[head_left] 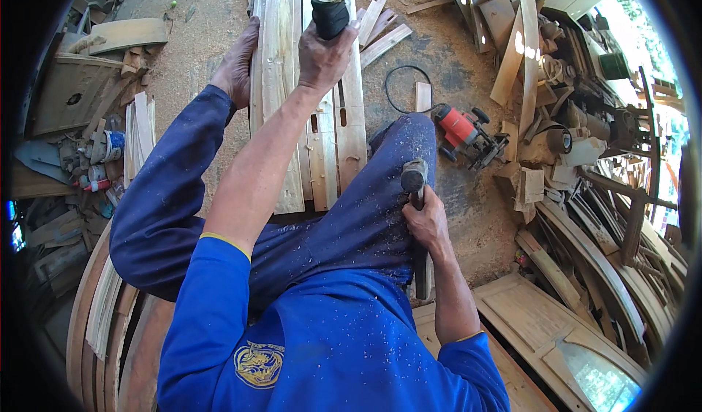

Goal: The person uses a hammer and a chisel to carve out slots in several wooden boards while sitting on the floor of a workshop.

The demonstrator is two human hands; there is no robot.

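Note:
Over the wooden boards (276, 61), my left hand (322, 62) is closed round the black-wrapped handle of a chisel (330, 19). Its pale, worn top faces up; the hand and handle hide the blade. Narrow slots are cut into the boards, and small chips lie on them. By my right thigh, my right hand (428, 225) grips a hammer (414, 176) near its metal head, apart from the boards. My bare left foot (238, 65) rests against the boards' left side, and my right leg (365, 185) lies across their near end.
A red power tool (459, 128) with a black cord sits on the dusty floor right of my knee. Loose offcuts (386, 45) lie beyond the boards. Timber scraps (545, 149) pile up on the right, near a panelled wooden door (526, 313). More curved wood (128, 33) stands on the left.

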